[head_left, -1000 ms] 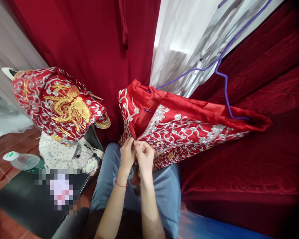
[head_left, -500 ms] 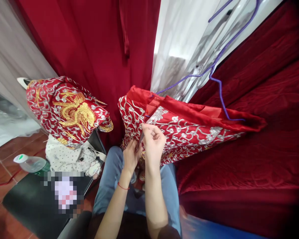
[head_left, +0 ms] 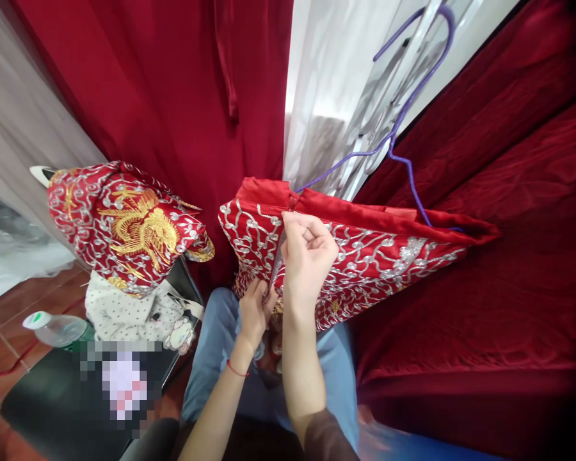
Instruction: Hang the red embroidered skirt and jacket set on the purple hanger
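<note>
A red skirt (head_left: pixel 365 246) with silver embroidery hangs slantwise in front of my knees, its satin waistband threaded on a purple wire hanger (head_left: pixel 403 121). My right hand (head_left: pixel 312 246) is closed in a pinch at the top of the side opening, just under the waistband, on what looks like the zipper; the pull itself is hidden by the fingers. Lower on the same seam, my left hand (head_left: pixel 255 307) grips the skirt's edge. A narrow greyish strip of the zipper (head_left: pixel 274 266) runs between the two hands.
To the left, a red garment with gold embroidery (head_left: pixel 144 224) drapes over a chair. A dotted white cloth (head_left: pixel 120 310), a plastic bottle (head_left: pixel 60 328) and a blurred item lie about the black seat (head_left: pixel 43 397). Dark red curtains (head_left: pixel 484 307) hang at right and behind.
My right hand has moved up along the seam to the waistband, and the gap there has narrowed. My left hand stays low on the seam. The view has shifted slightly.
</note>
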`<control>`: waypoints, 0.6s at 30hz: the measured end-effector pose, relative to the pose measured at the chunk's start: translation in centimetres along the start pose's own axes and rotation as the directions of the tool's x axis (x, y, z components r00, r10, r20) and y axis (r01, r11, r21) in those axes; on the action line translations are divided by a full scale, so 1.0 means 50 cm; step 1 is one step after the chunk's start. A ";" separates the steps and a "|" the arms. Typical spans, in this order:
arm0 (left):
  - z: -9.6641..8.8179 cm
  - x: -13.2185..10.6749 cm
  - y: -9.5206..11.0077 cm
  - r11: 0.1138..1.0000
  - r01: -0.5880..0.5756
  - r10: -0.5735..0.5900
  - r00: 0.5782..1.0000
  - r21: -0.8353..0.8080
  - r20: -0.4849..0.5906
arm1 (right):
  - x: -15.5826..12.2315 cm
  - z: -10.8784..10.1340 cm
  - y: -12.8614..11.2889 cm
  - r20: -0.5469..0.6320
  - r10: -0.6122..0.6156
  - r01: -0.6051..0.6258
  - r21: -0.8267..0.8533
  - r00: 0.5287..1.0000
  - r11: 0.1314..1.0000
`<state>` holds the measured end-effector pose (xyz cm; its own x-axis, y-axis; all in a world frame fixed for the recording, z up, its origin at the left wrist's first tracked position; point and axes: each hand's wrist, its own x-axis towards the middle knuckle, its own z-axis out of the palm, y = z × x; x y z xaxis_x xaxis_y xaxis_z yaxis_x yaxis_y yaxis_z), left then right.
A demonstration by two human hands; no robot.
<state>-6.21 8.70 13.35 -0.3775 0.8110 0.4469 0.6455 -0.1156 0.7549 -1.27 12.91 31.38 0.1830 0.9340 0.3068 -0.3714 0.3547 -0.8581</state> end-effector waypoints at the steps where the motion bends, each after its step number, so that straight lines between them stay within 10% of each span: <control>1: -0.001 0.000 -0.003 1.000 -0.020 0.020 1.000 0.019 -0.009 | 0.001 -0.001 -0.003 0.009 -0.001 0.001 0.001 1.000 1.000; 8: -0.061 0.072 0.015 0.984 -0.174 0.174 0.985 0.037 -0.011 | 0.010 -0.032 0.011 0.133 -0.036 0.057 -0.163 0.991 0.985; 13: -0.173 0.204 0.160 0.929 -0.364 0.360 0.851 0.066 -0.382 | 0.008 -0.049 0.018 0.221 -0.123 0.185 -0.291 0.967 0.939; 18: -0.209 0.306 0.269 0.885 -0.384 0.438 0.878 0.263 -0.195 | -0.005 -0.056 0.018 0.267 -0.201 0.298 -0.402 0.943 0.866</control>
<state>-10.24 13.56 35.36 -0.1779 0.5493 0.8165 0.8909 -0.2625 0.3707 0.91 12.88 29.36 0.0040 0.8206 0.5715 0.0993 0.5683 -0.8168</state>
